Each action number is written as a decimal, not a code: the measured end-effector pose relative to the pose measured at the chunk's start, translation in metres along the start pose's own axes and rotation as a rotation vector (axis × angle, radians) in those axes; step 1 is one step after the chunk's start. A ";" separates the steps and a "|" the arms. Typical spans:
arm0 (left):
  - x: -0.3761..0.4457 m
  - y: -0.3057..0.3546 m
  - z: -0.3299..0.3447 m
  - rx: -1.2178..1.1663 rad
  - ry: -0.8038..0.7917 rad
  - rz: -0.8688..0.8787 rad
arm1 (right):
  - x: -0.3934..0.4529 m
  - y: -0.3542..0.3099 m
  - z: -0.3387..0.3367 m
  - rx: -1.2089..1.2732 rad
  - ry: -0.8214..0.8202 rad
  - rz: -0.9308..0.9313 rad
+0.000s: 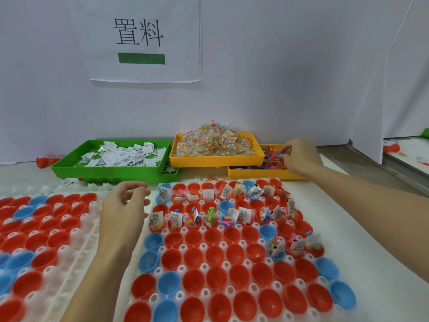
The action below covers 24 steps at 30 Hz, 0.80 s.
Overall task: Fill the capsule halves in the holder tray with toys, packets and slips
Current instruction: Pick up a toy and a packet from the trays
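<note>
Right hand: the right hand (299, 155) reaches into the lower yellow plastic bin (260, 174) at the back right, fingers curled down among the small multicoloured plastic toys (272, 159); the fingertips touch the pile, but whether they pinch a piece cannot be told.
Left hand: the left hand (124, 206) hovers between the two trays, fingers loosely curled, relaxed, grasping nothing visible.
Holder tray: the white translucent plastic holder tray (334, 291) lies flat in front of the person, its long rows running left to right.
Capsule halves: the red and blue plastic capsule halves (216, 256) sit with their open mouths up; the two far rows and three cups at the right of a nearer row carry toys, packets and slips, while the near rows show bare insides.
Upper yellow bin: a yellow bin (216, 159) heaped with clear packets of coloured bits (213, 141), overlapping the lower bin.
Green bin: a green plastic bin (106, 169) holds white printed paper slips (125, 155).
Second tray: another tray of capsule halves (46, 228) lies at the left.
</note>
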State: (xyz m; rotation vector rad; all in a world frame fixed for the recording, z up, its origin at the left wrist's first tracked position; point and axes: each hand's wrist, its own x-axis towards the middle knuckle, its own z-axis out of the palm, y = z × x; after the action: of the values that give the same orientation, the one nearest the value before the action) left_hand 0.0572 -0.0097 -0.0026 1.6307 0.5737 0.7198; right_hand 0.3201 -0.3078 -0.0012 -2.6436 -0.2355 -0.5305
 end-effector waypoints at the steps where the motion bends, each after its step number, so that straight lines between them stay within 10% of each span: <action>1: -0.001 0.001 0.000 -0.004 0.000 0.005 | -0.001 0.001 0.000 0.026 0.011 -0.004; 17: -0.009 0.013 0.000 0.003 -0.016 0.106 | -0.023 -0.017 -0.034 0.414 0.140 0.037; 24: -0.019 0.021 0.006 0.025 -0.112 0.167 | -0.113 -0.064 -0.070 0.861 -0.136 -0.141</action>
State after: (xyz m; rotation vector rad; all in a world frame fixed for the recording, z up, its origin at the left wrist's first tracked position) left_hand 0.0481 -0.0312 0.0147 1.7446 0.3709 0.7402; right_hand 0.1789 -0.2908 0.0357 -1.8260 -0.5524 -0.2101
